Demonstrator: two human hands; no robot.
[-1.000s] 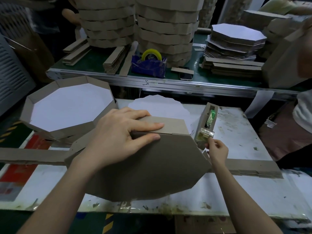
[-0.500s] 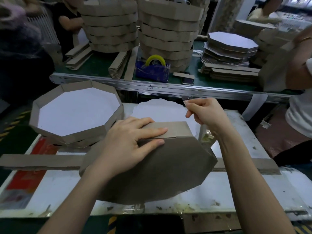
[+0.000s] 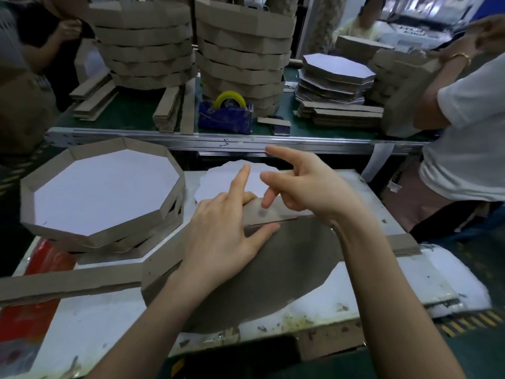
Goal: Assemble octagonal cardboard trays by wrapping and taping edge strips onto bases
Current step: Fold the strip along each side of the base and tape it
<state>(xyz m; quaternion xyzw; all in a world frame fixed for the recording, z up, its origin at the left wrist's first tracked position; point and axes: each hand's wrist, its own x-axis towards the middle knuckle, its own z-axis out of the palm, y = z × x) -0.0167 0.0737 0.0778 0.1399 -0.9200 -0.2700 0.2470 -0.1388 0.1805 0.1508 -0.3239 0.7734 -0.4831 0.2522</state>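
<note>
The brown cardboard edge strip [image 3: 276, 214] looks light and bendy — your flat left hand [image 3: 226, 236] pins its fold, right hand [image 3: 308, 192] splayed, gripping nothing visible.

The base [image 3: 273, 269] is plain brown cardboard, matt and faintly fibrous. The edge strip [image 3: 276, 213] on it is the same dull board. The tray [image 3: 46, 173] has a smooth white paper floor inside raw cardboard walls. The worktop [image 3: 95, 324] is white, scuffed and stained. The far rail [image 3: 164, 136] is dull metal, and the tape roll [image 3: 230, 98] looks like glossy yellow plastic.
</note>
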